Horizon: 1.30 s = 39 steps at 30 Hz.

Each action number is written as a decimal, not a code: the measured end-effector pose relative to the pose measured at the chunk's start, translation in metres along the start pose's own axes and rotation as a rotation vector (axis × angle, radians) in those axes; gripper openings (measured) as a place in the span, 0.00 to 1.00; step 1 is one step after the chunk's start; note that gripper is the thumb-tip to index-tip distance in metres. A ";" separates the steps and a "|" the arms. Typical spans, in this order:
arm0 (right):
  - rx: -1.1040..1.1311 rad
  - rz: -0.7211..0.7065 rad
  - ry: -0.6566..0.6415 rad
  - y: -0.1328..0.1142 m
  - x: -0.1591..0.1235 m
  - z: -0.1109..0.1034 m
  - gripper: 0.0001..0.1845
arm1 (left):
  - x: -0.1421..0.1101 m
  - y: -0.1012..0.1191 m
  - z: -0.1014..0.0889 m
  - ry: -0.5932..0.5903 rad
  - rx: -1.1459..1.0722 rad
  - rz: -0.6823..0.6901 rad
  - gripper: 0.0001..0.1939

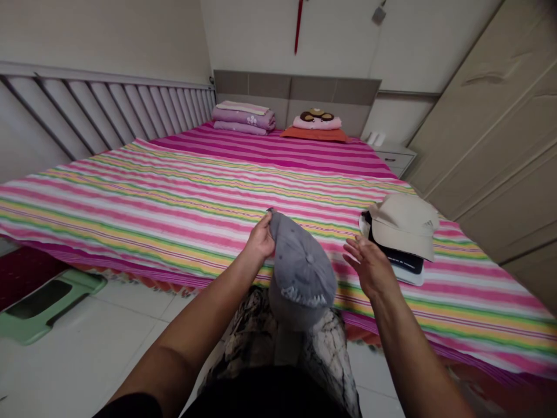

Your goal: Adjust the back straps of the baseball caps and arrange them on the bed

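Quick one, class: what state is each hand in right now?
Left hand: closed, holding the gray cap by its edge.
Right hand: open, holding nothing, near the stacked caps.

The gray cap is held at its rear edge by the left hand, above the near edge of the bed. Its crown is turned up, topped by a button, and its brim is pointed down toward the wearer of the camera; pale raised lettering (too blurred to be read) is borne on the front. To the right, three caps are stacked on the bed: the beige cap is placed uppermost, a small dark logo shown on it; below, the dark cap, marked with light lettering, is mostly covered; lowest, the white cap is seen only in part.
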State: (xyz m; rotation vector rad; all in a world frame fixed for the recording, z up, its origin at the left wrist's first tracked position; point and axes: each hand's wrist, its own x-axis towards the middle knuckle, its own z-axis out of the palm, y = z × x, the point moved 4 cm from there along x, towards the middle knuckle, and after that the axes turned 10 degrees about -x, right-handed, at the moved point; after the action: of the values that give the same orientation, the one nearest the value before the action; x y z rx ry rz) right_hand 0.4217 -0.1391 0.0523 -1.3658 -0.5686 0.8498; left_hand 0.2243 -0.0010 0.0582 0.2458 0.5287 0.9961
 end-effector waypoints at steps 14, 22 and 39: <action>-0.076 0.464 -0.209 0.152 -0.103 0.035 0.15 | 0.006 -0.010 -0.091 0.041 0.225 -0.214 0.04; 0.153 0.203 -0.219 0.044 -0.057 0.014 0.13 | -0.015 -0.027 -0.104 -0.040 0.185 -0.209 0.08; 0.304 -0.060 0.421 -0.062 0.088 -0.129 0.08 | -0.020 -0.048 -0.129 -0.079 0.447 -0.186 0.23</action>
State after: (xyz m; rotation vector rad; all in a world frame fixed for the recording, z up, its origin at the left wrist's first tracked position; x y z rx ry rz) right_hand 0.5866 -0.1468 0.0832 -1.1938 -0.1441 0.5493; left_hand 0.1826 -0.0485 -0.0651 0.6201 0.6861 0.6764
